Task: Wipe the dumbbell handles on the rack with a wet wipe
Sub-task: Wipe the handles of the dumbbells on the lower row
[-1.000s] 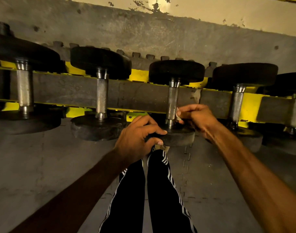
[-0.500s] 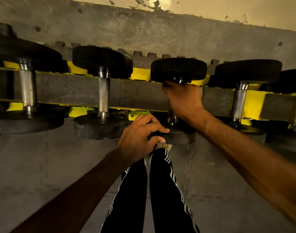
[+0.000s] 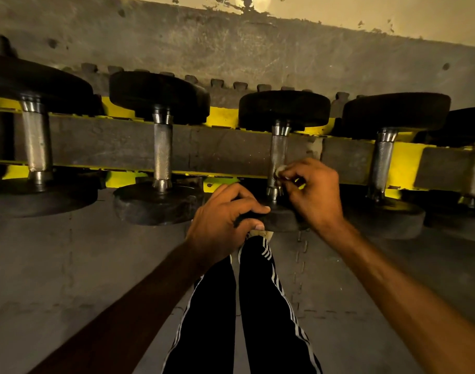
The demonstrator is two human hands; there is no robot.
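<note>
Legs: we look down on our own black trousers [image 3: 258,306] with white side stripes, standing on grey floor mats [image 3: 69,265].
Left hand: our left hand [image 3: 223,220] curls round the edge of the near plate [image 3: 283,220] of the third dumbbell from the left, fingers on top and thumb under. It holds the same grip as in the two earlier pictures and steadies the weight.
Right hand: our right hand [image 3: 314,195] pinches a small pale wad, the wet wipe [image 3: 280,170], between thumb and fingertips.
Where the wipe is: it presses on the right side of the steel handle [image 3: 279,152] at its lower end, just above the near plate.
What has changed: half a second earlier this hand covers the top of the handle, up by the far plate. Now it is back at the lower end, as it is a full second earlier.
Meaning: we judge this a stroke up and down the length of the handle, so this one is mid-clean rather than finished.
Rack: the yellow rack [image 3: 223,116] carries the row of dumbbells side by side.
Other handles: two handles [image 3: 162,152] to the left and at least one to the right [image 3: 382,160] show no hand or wipe on them. Whether they are already wiped we cannot tell.
Wall: a scuffed grey wall [image 3: 258,49] stands behind the rack.
</note>
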